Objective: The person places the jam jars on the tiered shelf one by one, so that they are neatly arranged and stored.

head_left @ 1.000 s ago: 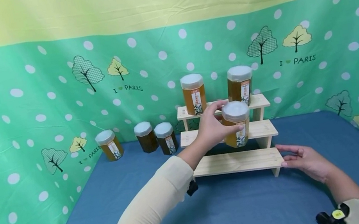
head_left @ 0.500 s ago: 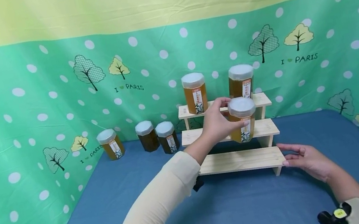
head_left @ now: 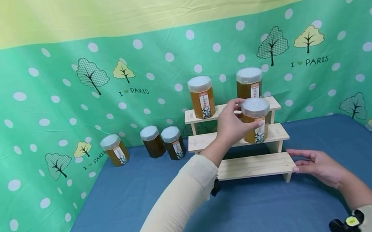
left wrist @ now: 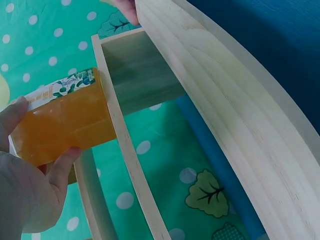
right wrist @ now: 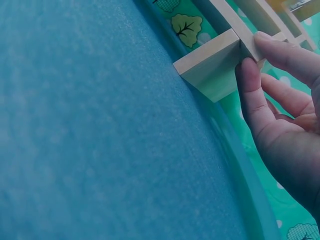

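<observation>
My left hand (head_left: 232, 126) grips a honey jar (head_left: 256, 135) with a pale lid, amber contents and a paper label. It is upright at the right part of the middle step (head_left: 202, 141) of a wooden three-step stand; whether its base touches the step I cannot tell. In the left wrist view, thumb and fingers lie on opposite sides of the jar (left wrist: 65, 125). My right hand (head_left: 322, 169) touches the right end of the bottom step (head_left: 257, 165) with thumb and forefinger extended, seen closer at the step's end (right wrist: 252, 47) in the right wrist view.
On the top step stand a lighter jar (head_left: 202, 103) and a darker jar (head_left: 248, 88), partly hidden behind the held one. Left of the stand, an amber jar (head_left: 116, 152) and two dark jars (head_left: 154, 145) stand on the blue cloth (head_left: 139, 189). A patterned curtain (head_left: 148, 69) hangs behind.
My left hand has carried the honey jar right and slightly up in the view, from in front of the stand to the right part of the middle step. My right hand stays at the bottom step's end.
</observation>
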Available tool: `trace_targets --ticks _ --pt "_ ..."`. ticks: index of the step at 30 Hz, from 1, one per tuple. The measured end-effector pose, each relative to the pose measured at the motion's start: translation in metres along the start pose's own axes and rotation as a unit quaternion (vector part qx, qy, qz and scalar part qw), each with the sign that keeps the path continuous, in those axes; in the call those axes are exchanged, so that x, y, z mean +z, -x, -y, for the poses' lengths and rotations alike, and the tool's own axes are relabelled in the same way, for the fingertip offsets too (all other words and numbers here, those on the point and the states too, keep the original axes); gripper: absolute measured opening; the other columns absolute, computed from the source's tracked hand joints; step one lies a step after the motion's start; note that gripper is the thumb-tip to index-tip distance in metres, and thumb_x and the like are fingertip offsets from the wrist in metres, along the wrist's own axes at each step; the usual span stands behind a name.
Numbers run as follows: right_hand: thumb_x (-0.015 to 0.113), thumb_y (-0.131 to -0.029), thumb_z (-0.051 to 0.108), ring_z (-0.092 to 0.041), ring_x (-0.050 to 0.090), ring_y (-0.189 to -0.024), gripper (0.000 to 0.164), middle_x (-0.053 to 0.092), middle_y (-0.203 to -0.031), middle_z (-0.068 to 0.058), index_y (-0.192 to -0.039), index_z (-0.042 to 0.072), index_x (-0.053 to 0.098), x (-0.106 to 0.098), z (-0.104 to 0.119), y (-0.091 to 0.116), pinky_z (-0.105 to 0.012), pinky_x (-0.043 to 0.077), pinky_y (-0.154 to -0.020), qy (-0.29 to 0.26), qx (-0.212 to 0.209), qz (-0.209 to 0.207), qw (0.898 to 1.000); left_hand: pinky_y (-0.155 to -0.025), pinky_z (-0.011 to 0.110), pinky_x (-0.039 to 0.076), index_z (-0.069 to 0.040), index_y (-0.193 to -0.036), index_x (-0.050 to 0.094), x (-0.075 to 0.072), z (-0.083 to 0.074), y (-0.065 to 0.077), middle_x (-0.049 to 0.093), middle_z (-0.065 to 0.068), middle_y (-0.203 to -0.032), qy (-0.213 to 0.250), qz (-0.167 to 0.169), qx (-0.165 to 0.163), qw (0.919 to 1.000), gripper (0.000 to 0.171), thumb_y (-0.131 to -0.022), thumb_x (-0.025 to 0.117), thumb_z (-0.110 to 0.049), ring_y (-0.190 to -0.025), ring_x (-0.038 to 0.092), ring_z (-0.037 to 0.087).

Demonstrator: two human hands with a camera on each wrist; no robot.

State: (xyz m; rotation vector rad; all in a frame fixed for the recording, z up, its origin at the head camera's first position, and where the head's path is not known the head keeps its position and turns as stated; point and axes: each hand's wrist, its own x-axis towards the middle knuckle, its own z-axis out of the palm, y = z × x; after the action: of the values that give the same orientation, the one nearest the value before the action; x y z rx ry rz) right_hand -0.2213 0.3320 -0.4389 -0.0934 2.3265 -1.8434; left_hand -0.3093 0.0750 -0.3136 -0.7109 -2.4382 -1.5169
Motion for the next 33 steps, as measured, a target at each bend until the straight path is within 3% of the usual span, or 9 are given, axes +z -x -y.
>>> trace_targets --ticks 18,28,33 --pt "0.073 -0.087 0.008 -0.017 0.066 -0.092 0.083 0.067 -0.108 -0.011 -0.149 -0.011 0.022 0.0 0.001 -0.002 -0.027 0.053 -0.08 0.0 -0.012 0.003 1.0 -0.076 0.022 0.052 -0.022 -0.132 0.053 0.01 0.004 -0.006 0.058 -0.005 -0.117 0.008 -0.029 -0.01 0.9995 0.071 -0.071 0.089 -0.031 -0.098 0.058 0.011" --pt "0.075 -0.085 0.007 -0.016 0.066 -0.093 0.086 0.064 -0.115 -0.014 -0.15 -0.01 0.021 0.002 -0.001 -0.003 -0.03 0.054 -0.079 -0.005 -0.003 -0.006 1.0 -0.079 0.023 0.054 -0.018 -0.127 0.059 0.007 0.016 0.001 0.062 -0.004 -0.116 0.109 -0.034 -0.016 0.9933 0.058 -0.076 0.086 -0.022 -0.103 0.061 0.013" --pt "0.075 -0.085 0.008 -0.016 0.066 -0.091 0.085 0.067 -0.107 -0.011 -0.15 -0.01 0.022 0.002 -0.001 -0.002 -0.029 0.053 -0.078 0.001 0.002 -0.011 1.0 -0.086 0.032 0.055 -0.008 -0.125 0.062 -0.002 0.021 0.005 0.064 0.008 -0.117 0.162 -0.037 0.004 0.986 0.053 -0.077 0.085 -0.015 -0.103 0.063 0.017"
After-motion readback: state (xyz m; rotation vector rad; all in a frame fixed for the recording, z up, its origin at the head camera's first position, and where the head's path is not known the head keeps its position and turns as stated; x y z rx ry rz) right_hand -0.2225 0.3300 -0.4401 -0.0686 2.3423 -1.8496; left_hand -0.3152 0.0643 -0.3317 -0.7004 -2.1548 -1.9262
